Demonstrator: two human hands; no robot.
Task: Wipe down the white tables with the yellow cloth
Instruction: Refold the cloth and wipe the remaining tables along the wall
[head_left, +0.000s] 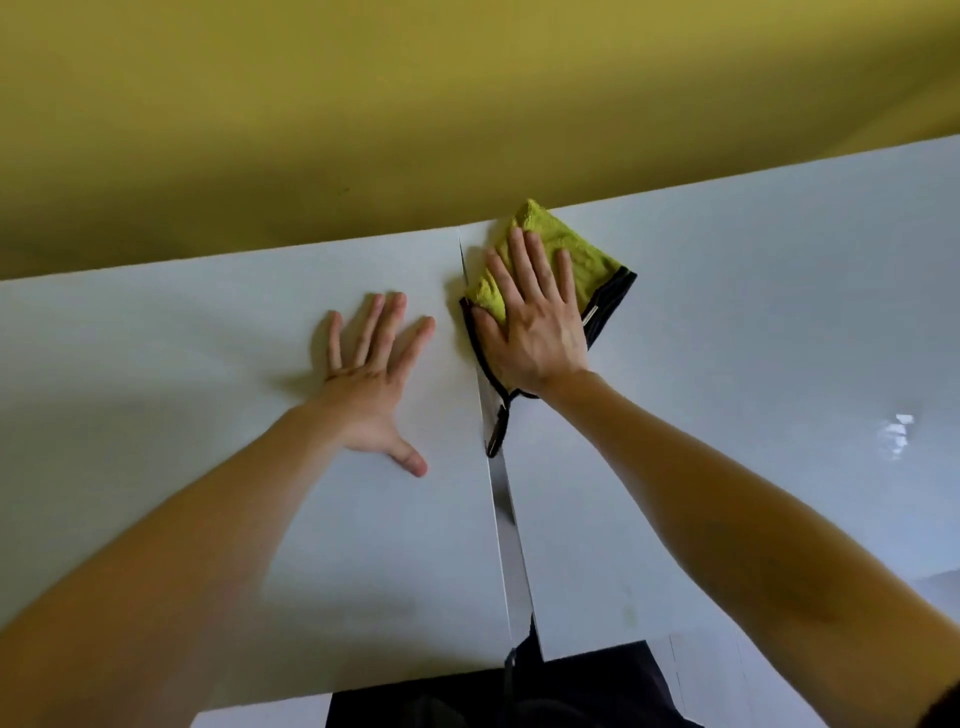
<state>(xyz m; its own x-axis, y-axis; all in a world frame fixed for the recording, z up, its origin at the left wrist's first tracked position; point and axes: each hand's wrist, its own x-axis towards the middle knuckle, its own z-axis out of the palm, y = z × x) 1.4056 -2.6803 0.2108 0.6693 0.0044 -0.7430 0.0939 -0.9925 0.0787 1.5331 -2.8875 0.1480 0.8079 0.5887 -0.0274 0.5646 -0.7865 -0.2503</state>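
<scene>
White tables (208, 322), yellow cloth (595, 262) angled, corner away

Left bench (156, 322): white, glossy; left grip (371, 364) flat on it, fingers spread.
Right bench (753, 312): white, glossy; cloth (597, 260) at its far edge, pressed flat under right grip (535, 332).
Gap (511, 561): narrow, between the benches; cloth's black trim overlaps it.

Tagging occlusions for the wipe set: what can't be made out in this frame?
Head view only:
1. Yellow cloth: its middle is hidden under the right hand.
2. Left white table and right white table: far ends cut off by the frame's sides.
3. Gap between the tables: too narrow to show what lies below.
4. Left hand: underside hidden by its own back.
</scene>
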